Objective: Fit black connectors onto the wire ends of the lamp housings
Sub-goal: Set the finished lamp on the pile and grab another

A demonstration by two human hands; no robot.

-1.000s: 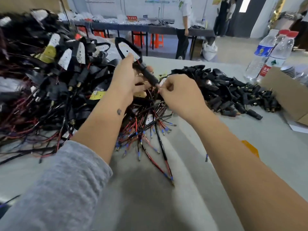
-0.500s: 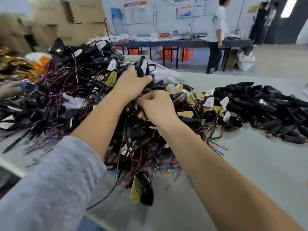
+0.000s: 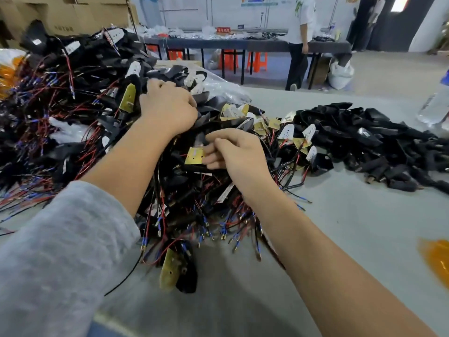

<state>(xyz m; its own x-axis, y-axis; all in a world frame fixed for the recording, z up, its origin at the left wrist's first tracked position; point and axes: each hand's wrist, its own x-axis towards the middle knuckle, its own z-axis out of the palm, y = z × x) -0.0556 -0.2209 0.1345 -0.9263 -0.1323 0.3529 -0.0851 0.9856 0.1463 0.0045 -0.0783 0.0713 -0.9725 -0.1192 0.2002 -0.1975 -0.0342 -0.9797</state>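
1. Housings (image 3: 102, 98) fill the left and centre of the frame in one big tangled heap on the table (image 3: 352, 227), red and black wires trailing out of it toward the lower centre.
2. Many wire ends (image 3: 206, 229) at the lower edge of the heap show bare blue-sleeved tips, so we judge those leads not yet fitted.
3. Connectors (image 3: 379, 147) lie in a separate black pile at the right of the frame, well apart from our hands; the pile is large, so we judge plenty of stock remains.
4. Our left hand (image 3: 170, 105) is buried in the top of the heap, left of centre, with a clenched grip around black housings; exactly which piece it holds we cannot tell.
5. Our right hand (image 3: 238, 156) sits at the centre of the frame, its fingers curled and pinching at a yellow tag (image 3: 194, 156) on a housing in the heap.
6. Neither hand holds a connector, so we judge this moment as picking out the next housing, not fitting.
7. Finished pieces cannot be told apart from unfinished ones inside the tangle, so we cannot count what is done.
8. One housing (image 3: 178, 271) lies apart at the lower centre, yellow face up; whether its wires carry a connector is not visible.
9. Overall we judge most of the work still ahead.
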